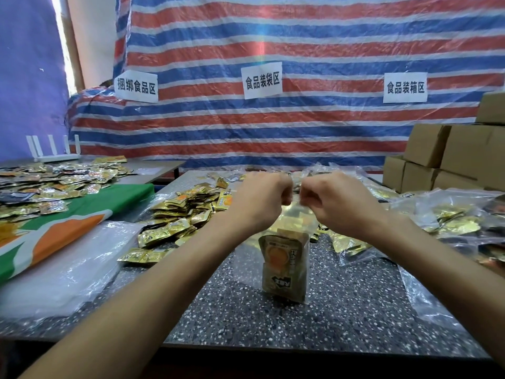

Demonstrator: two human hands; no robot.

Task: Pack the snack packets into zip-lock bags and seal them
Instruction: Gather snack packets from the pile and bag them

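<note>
A dark speckled table stands before a wall hung with a red, blue and white striped tarp, on which three paper signs are fixed. Cardboard boxes are stacked past the table's right far corner.

Both forearms reach forward over the near edge. The left hand and the right hand are raised above the middle of the table, knuckles nearly meeting, fingers curled. Each pinches the top edge of a clear zip-lock bag. The bag hangs upright between them, its bottom resting on the table's middle. Snack packets, gold with an orange print, sit in its lower part.

A heap of loose gold packets covers the table's left side, just left of the left wrist. Flat clear bags lie at the left near corner. Filled bags crowd the right edge beside the right forearm. A green, orange and white cloth lies on the neighbouring table at left, among more packets, with a white router behind.
</note>
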